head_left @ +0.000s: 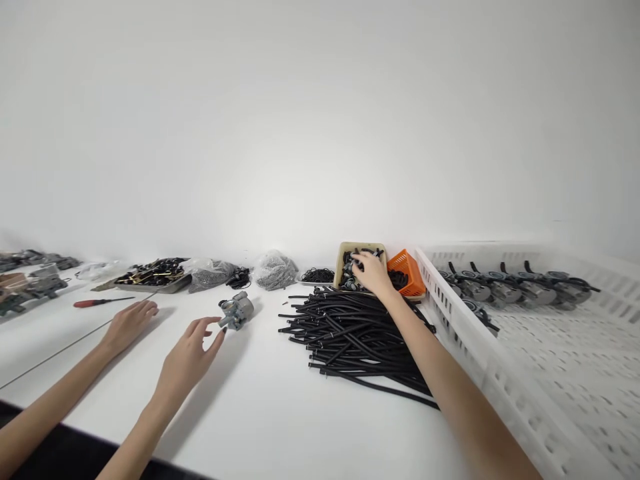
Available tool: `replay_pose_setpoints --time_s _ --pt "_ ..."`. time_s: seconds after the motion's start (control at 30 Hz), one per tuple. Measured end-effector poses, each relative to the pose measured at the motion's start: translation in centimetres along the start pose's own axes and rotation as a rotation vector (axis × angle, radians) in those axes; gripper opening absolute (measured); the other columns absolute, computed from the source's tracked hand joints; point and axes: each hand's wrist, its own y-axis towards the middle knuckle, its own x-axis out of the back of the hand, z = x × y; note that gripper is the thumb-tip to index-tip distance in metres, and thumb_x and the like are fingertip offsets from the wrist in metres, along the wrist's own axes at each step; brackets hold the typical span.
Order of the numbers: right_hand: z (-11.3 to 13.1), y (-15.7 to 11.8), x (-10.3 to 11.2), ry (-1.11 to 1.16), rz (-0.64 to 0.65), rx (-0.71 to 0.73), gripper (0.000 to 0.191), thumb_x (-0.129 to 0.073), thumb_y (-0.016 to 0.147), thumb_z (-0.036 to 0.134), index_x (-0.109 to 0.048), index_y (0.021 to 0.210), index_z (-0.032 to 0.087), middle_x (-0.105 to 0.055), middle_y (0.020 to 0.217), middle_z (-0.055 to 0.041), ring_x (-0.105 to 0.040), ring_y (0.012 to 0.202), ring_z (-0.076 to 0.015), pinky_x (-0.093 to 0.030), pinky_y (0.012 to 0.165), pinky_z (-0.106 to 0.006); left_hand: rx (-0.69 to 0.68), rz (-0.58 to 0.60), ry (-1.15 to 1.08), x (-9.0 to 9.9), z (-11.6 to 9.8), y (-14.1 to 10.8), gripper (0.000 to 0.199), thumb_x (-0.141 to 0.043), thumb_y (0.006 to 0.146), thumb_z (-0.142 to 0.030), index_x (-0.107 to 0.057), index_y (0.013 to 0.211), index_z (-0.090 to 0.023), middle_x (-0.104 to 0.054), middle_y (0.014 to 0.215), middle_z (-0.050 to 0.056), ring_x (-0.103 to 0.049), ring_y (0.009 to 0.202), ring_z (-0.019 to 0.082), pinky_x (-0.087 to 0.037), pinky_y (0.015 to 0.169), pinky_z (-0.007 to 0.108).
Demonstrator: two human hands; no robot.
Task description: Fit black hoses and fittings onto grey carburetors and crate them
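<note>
white tabletop (pixel 270 407), left fingers (pixel 205 323) pinching carburetor (pixel 238 310), gap before hoses (pixel 345 337)

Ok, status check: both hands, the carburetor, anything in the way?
Left hand: pinching carburetor by one end. Right hand: fingers in cream bin, grip unclear. Co-worker's hand to the left, apart from carburetor.

A white table (pixel 280 413) carries a red-handled screwdriver (pixel 91 303), a shallow tray (pixel 175 287), two clear bags (pixel 275 270), a cream bin (pixel 361 245), a spread of black hoses (pixel 350 337) and a white crate (pixel 493 377) (slotted along its sides). Blurred lumps (pixel 35 259) at the far left look like metal parts.
</note>
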Motion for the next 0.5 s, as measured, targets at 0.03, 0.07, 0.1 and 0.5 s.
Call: replay_pose_setpoints --time_s 0.03,0.07,0.1,0.5 --pt "0.2 0.2 0.8 0.024 -0.059 -0.009 0.042 -0.049 0.096 0.025 -0.071 0.13 0.014 -0.064 0.142 -0.0174 -0.057 0.134 -0.0315 -0.04 0.117 -0.048 0.033 -0.008 0.023 -0.5 1.0 0.5 0.051 -0.041 0.096 -0.06 -0.058 0.125 -0.021 -0.064 0.136 0.015 -0.073 0.101 0.03 -0.055 0.067 0.035" --pt "0.4 0.4 1.5 0.049 -0.116 -0.015 0.041 -0.048 0.096 0.025 -0.072 0.127 0.015 -0.066 0.138 -0.0167 -0.059 0.132 -0.0311 -0.041 0.116 -0.049 0.048 -0.006 0.041 -0.8 1.6 0.9 0.05 -0.044 0.094 -0.06 -0.06 0.118 -0.019 -0.067 0.129 0.017 -0.075 0.092 0.03 -0.054 0.064 0.035" --pt "0.6 0.5 2.3 0.075 -0.169 -0.019 0.039 -0.049 0.095 0.025 -0.073 0.124 0.014 -0.068 0.134 -0.0163 -0.061 0.129 -0.0307 -0.043 0.115 -0.048 0.049 -0.003 0.055 -1.0 1.9 1.3 0.048 -0.045 0.093 -0.06 -0.062 0.112 -0.018 -0.07 0.122 0.016 -0.075 0.085 0.028 -0.053 0.062 0.034" --pt "3.2 0.2 6.6 0.284 -0.369 -0.021 0.028 -0.054 0.089 0.021 -0.078 0.102 0.019 -0.078 0.11 -0.0109 -0.074 0.092 -0.0247 -0.058 0.094 -0.044 -0.253 0.021 0.16 0.0 -0.3 3.1 0.035 -0.039 0.1 -0.046 -0.06 0.084 -0.023 -0.071 0.087 0.002 -0.07 0.069 0.023 -0.035 0.051 0.027"
